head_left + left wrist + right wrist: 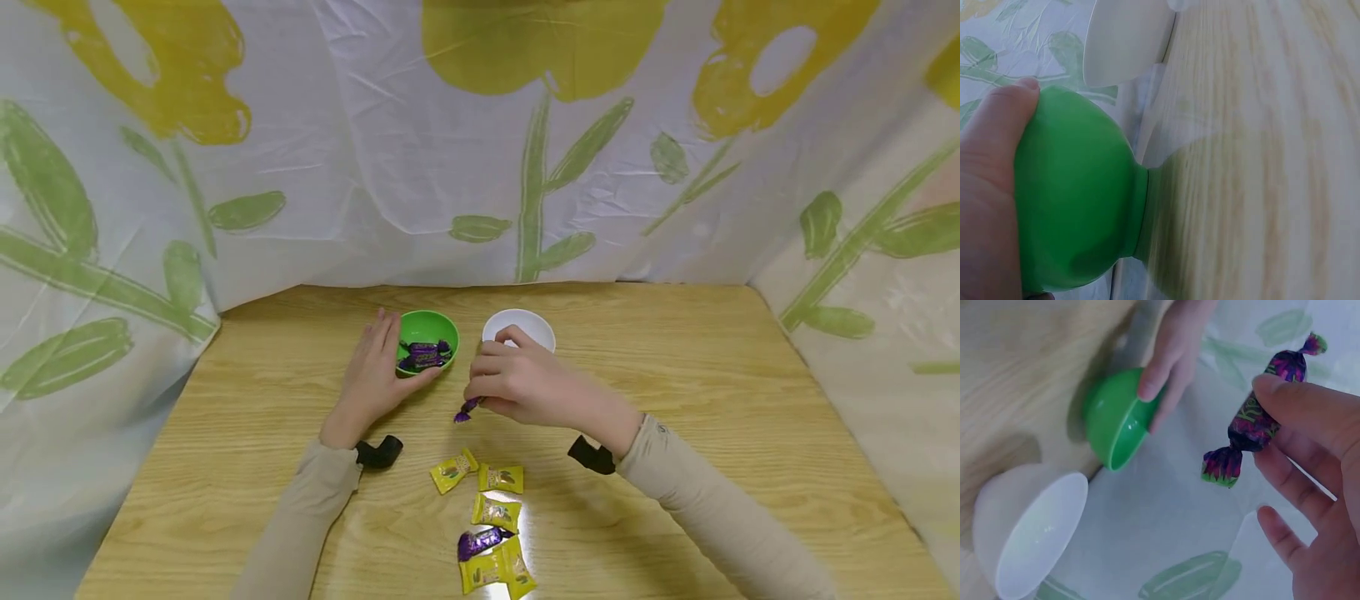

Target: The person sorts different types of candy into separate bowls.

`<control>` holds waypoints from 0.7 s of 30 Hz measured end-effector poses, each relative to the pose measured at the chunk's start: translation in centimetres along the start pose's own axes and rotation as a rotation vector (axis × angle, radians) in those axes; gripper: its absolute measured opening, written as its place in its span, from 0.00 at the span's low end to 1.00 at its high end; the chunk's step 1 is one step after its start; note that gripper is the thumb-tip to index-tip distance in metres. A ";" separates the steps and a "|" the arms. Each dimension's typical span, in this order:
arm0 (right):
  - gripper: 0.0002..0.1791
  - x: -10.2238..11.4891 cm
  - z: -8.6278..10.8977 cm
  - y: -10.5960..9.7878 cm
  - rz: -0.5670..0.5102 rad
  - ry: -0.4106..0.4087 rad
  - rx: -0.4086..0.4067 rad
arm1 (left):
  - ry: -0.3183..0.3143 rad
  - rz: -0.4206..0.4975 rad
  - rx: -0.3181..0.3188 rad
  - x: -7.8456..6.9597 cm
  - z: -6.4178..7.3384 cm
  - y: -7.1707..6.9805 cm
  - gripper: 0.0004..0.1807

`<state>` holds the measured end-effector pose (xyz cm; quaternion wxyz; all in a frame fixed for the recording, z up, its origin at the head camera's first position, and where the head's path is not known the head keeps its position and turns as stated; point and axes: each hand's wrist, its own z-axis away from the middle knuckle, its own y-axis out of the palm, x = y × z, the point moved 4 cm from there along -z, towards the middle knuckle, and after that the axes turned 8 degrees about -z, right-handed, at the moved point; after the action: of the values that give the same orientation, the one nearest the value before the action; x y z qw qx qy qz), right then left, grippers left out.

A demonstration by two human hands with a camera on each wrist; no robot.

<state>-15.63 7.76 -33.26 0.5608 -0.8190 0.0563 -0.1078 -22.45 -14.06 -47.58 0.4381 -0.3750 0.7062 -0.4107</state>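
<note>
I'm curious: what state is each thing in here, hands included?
Left hand, touching the green bowl
Right hand, pinching the held candy
Held candy, wrapped, ends twisted
Green bowl, upright, holding wrapped purple candies
White bowl, upright, no candy visible inside
Yellow candies, wrapped, lying on the table
Loose purple candy, wrapped, lying among the yellow ones

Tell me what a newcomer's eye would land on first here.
First, the bright green bowl at the back of the table, with purple-wrapped candies inside and the left hand against its side. Next, the purple candy that the right hand pinches near the white bowl. Behind, large yellow flowers spread across the cloth.
</note>
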 end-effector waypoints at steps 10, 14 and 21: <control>0.08 -4.1 -3.7 1.7 -0.034 0.226 -0.140 | 0.043 0.006 -0.029 0.1 0.1 0.1 0.60; 0.07 -5.9 -4.4 3.4 -0.068 0.344 -0.138 | 0.039 0.002 -0.026 0.1 0.2 0.2 0.60; 0.06 -8.4 -5.3 7.1 -0.087 0.471 -0.051 | 0.043 -0.004 -0.038 0.1 0.2 0.1 0.60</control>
<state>-24.82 2.13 -38.97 0.5063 -0.7867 0.1527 -0.3185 -22.30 -14.19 -47.82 0.4147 -0.3760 0.7224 -0.4059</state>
